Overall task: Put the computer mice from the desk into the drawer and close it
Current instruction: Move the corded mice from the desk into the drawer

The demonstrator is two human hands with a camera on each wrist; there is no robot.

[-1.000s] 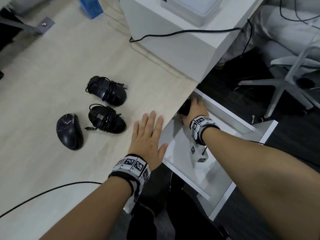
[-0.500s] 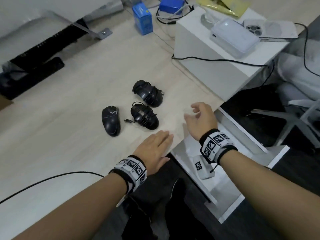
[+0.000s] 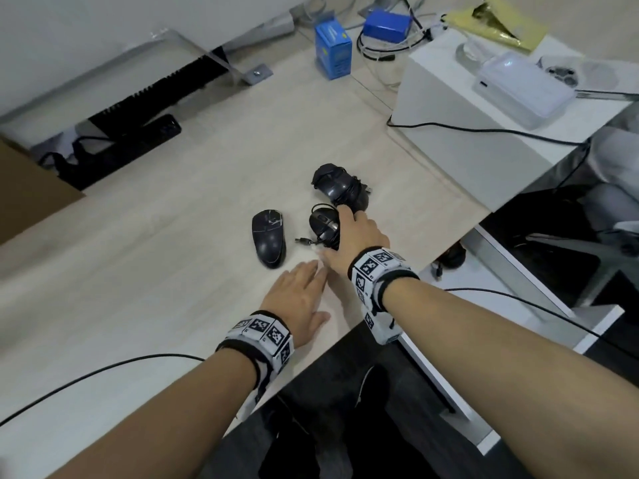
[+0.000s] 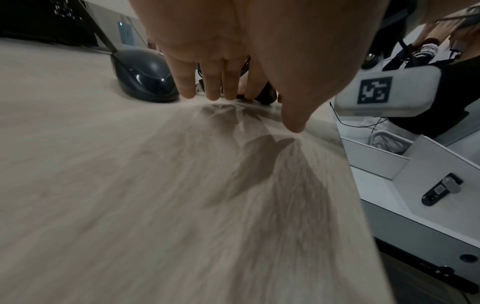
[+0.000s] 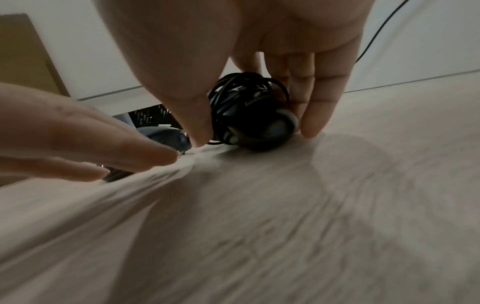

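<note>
Three black mice lie on the pale wooden desk [image 3: 166,257]. The bare mouse [image 3: 268,238] is on the left, also seen as mouse [image 4: 145,80]. Two cord-wrapped mice sit to its right: the far one [image 3: 340,188] and the near one [image 3: 321,224]. My right hand [image 3: 356,233] lies over the near one; the right wrist view shows thumb and fingers [image 5: 319,107] either side of that mouse [image 5: 254,115], gripping it on the desk. My left hand [image 3: 299,300] rests flat on the desk, holding nothing. The white drawer [image 3: 518,274] stands open at the right with one dark mouse [image 3: 453,257] inside.
A white box [image 3: 466,126] with a cable and a white device stands at the back right of the desk. Blue boxes [image 3: 333,53] stand at the far edge. A thin black cable [image 3: 103,371] crosses the desk near my left forearm. An office chair base is beyond the drawer.
My right hand left the drawer, swung left over the desk and came down on the near cord-wrapped mouse. The left hand stays flat near the desk edge.
</note>
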